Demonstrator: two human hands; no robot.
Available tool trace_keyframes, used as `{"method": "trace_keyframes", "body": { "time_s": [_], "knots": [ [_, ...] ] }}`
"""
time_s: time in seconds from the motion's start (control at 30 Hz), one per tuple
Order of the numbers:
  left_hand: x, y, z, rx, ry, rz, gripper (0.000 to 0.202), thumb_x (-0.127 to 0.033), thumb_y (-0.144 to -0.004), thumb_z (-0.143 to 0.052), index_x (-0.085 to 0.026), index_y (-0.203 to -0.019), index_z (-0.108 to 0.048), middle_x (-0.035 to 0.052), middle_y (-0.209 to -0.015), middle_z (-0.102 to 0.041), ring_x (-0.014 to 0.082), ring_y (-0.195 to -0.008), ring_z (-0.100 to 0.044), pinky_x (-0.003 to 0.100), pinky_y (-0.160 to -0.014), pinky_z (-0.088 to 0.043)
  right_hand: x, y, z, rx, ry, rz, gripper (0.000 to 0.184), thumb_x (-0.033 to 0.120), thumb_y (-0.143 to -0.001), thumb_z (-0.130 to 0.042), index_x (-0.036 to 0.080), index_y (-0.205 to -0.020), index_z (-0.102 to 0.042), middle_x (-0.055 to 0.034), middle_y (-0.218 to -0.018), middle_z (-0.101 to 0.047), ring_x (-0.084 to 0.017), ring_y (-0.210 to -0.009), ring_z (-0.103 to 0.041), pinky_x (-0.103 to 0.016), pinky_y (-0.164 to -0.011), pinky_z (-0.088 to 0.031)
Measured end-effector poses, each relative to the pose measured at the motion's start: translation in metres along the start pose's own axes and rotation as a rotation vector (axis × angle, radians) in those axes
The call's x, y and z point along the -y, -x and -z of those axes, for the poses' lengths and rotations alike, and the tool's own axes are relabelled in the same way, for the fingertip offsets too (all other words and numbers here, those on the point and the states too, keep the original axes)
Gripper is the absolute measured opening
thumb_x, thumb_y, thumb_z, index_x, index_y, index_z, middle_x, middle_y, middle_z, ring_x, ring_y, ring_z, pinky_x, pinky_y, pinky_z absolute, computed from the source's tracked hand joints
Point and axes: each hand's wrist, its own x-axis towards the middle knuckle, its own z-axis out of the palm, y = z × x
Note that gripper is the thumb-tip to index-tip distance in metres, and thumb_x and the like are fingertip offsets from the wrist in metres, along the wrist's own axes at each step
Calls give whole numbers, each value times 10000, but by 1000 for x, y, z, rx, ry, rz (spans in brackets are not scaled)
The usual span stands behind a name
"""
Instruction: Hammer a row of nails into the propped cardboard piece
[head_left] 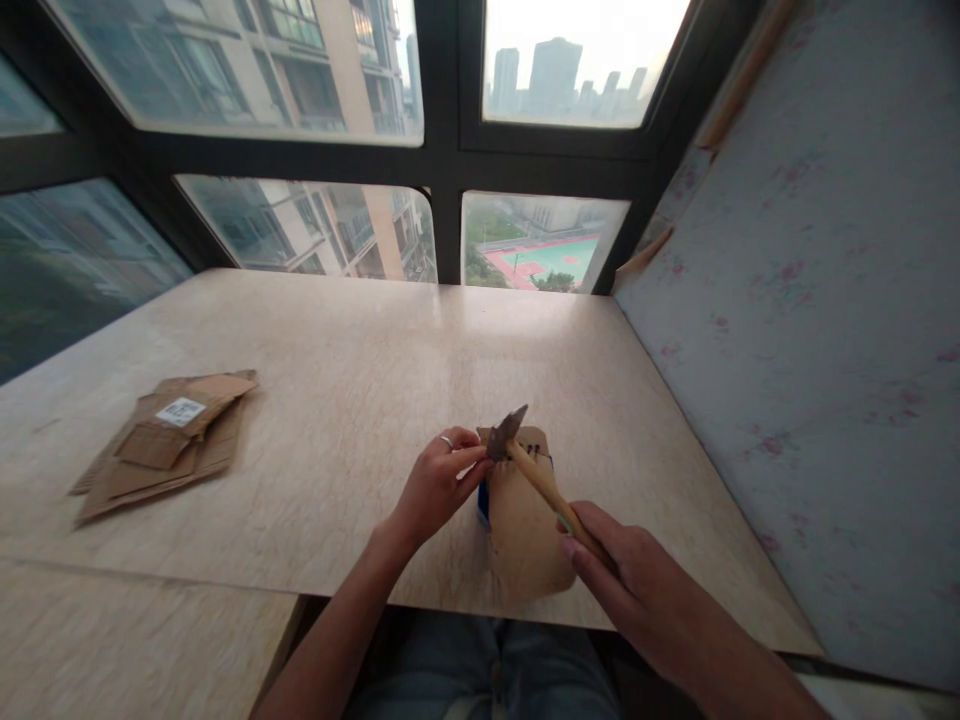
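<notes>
My right hand (626, 570) is wrapped round the wooden handle of a hammer (551, 490). Its dark metal head lies over the upper left part of a brown board (529, 540), at the fingertips of my left hand (442, 480). The left thumb and fingers are pinched together at the board's upper left edge, and the hammer head hides what is between them, if anything. Several small dark pieces that look like nails (532, 448) stand in a row near the board's far end. Under the board, a blue object (484, 503) shows at its left side.
Folded brown cardboard (165, 435) with a white label lies on the left of the pale marbled surface (337, 370). Dark-framed windows (448, 160) rise along the far side. A flower-patterned wall (810, 300) bounds the right. My lap (480, 665) is below the near edge.
</notes>
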Motion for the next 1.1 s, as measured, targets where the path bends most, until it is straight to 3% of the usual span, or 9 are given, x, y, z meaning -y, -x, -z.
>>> {"method": "trace_keyframes", "body": {
  "time_s": [0.17,0.33,0.53,0.67,0.77,0.87,1.0,1.1],
  "knots": [
    [0,1,-2,-2,30,-3,161,-217,-952,-565,-190,-964,-724,73,-927,-641,162,-853,-623,291,-756,-518,0,0,6,8,-73,33,317,446,-1015,-326,207,-971,-531,-36,-840,-630,-184,-750,-579,-285,-632,-388],
    [-6,-3,0,3,-24,-7,151,-204,-933,-589,-204,-958,-738,60,-935,-645,157,-847,-637,289,-746,-533,10,5,12,-19,-55,61,320,451,-1013,-328,204,-1002,-532,-3,-751,-603,-162,-643,-547,-277,-575,-377],
    [-15,-7,3,-10,-45,44,117,-193,-900,-616,-199,-921,-731,56,-920,-665,169,-843,-657,312,-762,-547,2,6,7,-39,-21,42,319,439,-1004,-364,196,-1017,-569,-17,-782,-653,-166,-665,-589,-268,-597,-419],
    [-19,-8,5,-11,-35,52,93,-173,-882,-618,-189,-905,-707,56,-931,-670,179,-865,-668,328,-783,-548,-9,3,-3,-159,-69,51,326,448,-988,-414,194,-1014,-617,-9,-780,-666,-158,-662,-609,-249,-602,-448],
    [-20,-8,5,-17,-22,63,82,-175,-871,-627,-187,-916,-695,58,-942,-670,185,-883,-668,338,-794,-550,-18,2,-12,-342,-107,-38,346,503,-929,-506,195,-999,-648,6,-687,-642,-168,-618,-613,-252,-579,-466],
    [-22,-8,6,-23,-13,71,114,-183,-863,-637,-185,-964,-688,62,-952,-668,182,-868,-659,347,-794,-554,-25,4,-22,-466,-197,-176,390,555,-860,-573,195,-987,-651,-1,-655,-647,-178,-558,-613,-247,-450,-427],
    [-23,-1,13,-56,6,102,198,-198,-864,-629,-189,-1059,-660,70,-996,-666,180,-871,-656,362,-801,-561,-31,9,-32,-558,-327,-325,447,579,-809,-607,183,-1015,-634,-40,-801,-708,-99,-353,-475,-229,-281,-292],
    [-23,14,12,-110,53,211,304,-266,-866,-647,-209,-1162,-612,87,-1119,-653,207,-996,-651,379,-837,-569,-32,11,-39,-586,-393,-385,487,608,-792,-616,183,-1031,-615,-42,-836,-719,-60,-267,-387,-227,-246,-281]
  ]
}}
